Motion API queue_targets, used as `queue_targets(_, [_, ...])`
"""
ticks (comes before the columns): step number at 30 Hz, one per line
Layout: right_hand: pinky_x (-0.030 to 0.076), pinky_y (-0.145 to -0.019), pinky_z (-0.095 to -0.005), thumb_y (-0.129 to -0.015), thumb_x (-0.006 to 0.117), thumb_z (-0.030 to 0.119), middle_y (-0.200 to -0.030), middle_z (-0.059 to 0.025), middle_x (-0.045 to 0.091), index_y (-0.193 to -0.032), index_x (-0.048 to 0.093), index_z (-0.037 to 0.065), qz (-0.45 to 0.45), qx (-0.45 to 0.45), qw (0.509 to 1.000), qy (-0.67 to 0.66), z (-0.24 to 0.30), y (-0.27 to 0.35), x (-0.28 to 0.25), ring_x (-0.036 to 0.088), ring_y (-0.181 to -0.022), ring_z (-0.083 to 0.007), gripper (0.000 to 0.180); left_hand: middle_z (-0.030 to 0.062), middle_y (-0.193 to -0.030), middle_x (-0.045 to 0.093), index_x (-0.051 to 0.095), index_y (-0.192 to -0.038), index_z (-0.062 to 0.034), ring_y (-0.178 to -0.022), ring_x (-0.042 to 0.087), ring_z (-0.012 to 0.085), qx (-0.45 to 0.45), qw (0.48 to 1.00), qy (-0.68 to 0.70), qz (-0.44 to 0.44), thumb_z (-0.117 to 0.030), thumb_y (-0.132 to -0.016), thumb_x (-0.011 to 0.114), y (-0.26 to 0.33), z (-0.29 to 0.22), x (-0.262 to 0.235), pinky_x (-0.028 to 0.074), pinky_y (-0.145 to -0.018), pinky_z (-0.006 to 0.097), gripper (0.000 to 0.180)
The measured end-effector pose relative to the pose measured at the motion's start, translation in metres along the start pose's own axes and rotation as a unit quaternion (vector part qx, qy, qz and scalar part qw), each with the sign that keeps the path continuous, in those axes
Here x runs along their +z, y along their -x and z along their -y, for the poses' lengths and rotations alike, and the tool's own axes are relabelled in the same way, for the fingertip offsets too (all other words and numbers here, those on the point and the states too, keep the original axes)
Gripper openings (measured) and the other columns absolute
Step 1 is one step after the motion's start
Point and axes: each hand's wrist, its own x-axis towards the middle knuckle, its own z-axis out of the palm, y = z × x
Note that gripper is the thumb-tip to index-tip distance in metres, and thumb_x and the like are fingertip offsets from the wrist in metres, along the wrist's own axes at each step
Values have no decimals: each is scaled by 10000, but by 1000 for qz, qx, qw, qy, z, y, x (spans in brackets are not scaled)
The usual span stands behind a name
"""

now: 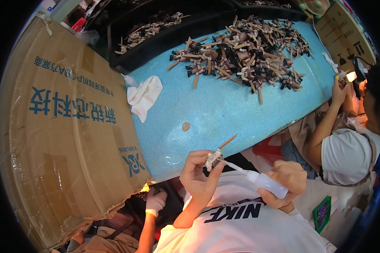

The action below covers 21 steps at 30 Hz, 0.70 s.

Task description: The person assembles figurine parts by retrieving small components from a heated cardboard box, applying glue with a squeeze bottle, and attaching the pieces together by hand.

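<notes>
One small figurine (212,161) appears partway through being worked on, a squeeze bottle (268,184) holding its narrow nozzle (233,165) at or just beside it. Beyond the grip, a heap of similar figurines (245,55) lies on the blue tabletop (223,105); which are finished cannot be told. The left hand (197,177) pinches the figurine narrowly, a flat brown stick (228,141) pointing away. Rightward, the right hand (290,181) wraps the bottle.

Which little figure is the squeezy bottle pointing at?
The figurine pinched in the left hand: the squeeze bottle in the right hand aims its nozzle at it. The heaped figurines on the blue tabletop lie away from both hands.
</notes>
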Motion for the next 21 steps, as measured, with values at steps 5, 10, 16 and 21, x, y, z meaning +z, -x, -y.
queue_targets(5, [289, -325, -258, -604, 701, 181, -452, -60, 439, -656, 537, -28, -18, -14, 1000, -5, 3, -3, -1, 394, -326, -165, 271, 132, -948, 530, 488, -886, 28, -793, 590, 174, -10, 1000, 12, 3, 69, -764, 614, 0, -4, 2, 572, -672, 331, 179])
queue_targets(10, [289, -345, -265, -561, 762, 102, -479, -53, 446, -731, 574, -31, 18, 5, 1000, -18, 1, -1, -2, 396, -354, -204, 286, 132, -955, 532, 488, -883, 24, -792, 591, 176, -21, 999, 47, -6, 72, -763, 614, -2, -3, 3, 568, -666, 329, 180])
queue_targets(16, [346, -411, -258, -683, 734, 193, -658, -92, 537, -916, 531, -48, -208, 101, 965, -127, -9, 18, 1, 454, -463, -132, 391, 148, -951, 547, 504, -902, 28, -800, 602, 183, -29, 996, 77, -20, 138, -741, 614, -2, -7, 3, 553, -660, 310, 224])
queue_targets(21, [467, -651, -297, -798, 607, 201, -907, -150, 605, -1017, 506, -48, -249, 307, 869, -297, -41, 3, -1, 562, -700, -166, 346, 127, -917, 569, 515, -891, -8, -691, 579, 190, -77, 987, 87, -113, 6, -784, 608, -11, -6, -18, 527, -643, 354, 143])
